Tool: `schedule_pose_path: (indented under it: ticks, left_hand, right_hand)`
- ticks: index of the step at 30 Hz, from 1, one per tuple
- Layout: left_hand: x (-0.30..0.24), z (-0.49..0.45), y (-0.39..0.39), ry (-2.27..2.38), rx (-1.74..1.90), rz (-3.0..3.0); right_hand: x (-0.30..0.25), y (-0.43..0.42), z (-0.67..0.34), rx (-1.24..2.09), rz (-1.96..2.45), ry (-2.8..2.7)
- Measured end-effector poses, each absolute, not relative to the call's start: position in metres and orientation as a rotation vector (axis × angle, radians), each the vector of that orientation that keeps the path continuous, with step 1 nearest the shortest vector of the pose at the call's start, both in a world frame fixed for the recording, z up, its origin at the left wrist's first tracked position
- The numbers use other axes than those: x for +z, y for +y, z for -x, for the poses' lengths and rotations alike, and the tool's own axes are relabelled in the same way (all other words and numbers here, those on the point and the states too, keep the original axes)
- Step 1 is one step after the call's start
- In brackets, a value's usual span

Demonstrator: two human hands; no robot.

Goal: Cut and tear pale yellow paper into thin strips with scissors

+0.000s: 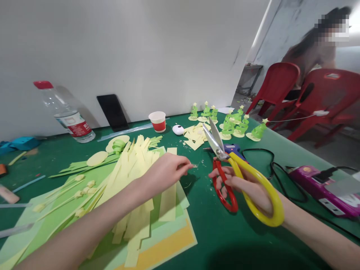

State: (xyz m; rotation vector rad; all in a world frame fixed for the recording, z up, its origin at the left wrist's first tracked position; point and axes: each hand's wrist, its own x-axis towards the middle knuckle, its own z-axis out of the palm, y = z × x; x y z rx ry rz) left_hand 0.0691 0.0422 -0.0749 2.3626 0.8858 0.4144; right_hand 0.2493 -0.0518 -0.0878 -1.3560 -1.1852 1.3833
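My right hand [244,187] grips a pair of scissors [225,157] with one red and one yellow handle, blades parted and pointing up and away. My left hand [165,170] hovers over a heap of pale yellow paper strips [137,161], its fingertips pinched on a tiny scrap I cannot make out. The strips lie on stacked green and yellow paper sheets [165,243] on the green table [213,232]. Several small green paper trees with stars [233,125] stand at the back.
A tilted water bottle [67,114], a black phone [112,111] leaning on the wall, a red-and-white cup [158,121] and a white mouse-like object [178,129] sit behind. A purple device [323,183] with black cable lies right. Red chairs [309,97] and a person stand beyond.
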Motion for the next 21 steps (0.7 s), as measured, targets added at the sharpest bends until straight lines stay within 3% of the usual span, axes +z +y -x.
schedule_pose_path:
  ticks: [11, 21]
  left_hand:
    - [-0.096, -0.057, 0.056, 0.873, 0.328, -2.505]
    - [-0.1, -0.049, 0.053, 0.788, 0.275, -2.666]
  right_hand:
    - [-0.075, -0.052, -0.253, 1.304, 1.301, -1.083]
    - [-0.052, -0.057, -0.259, 1.545, 1.181, -0.902]
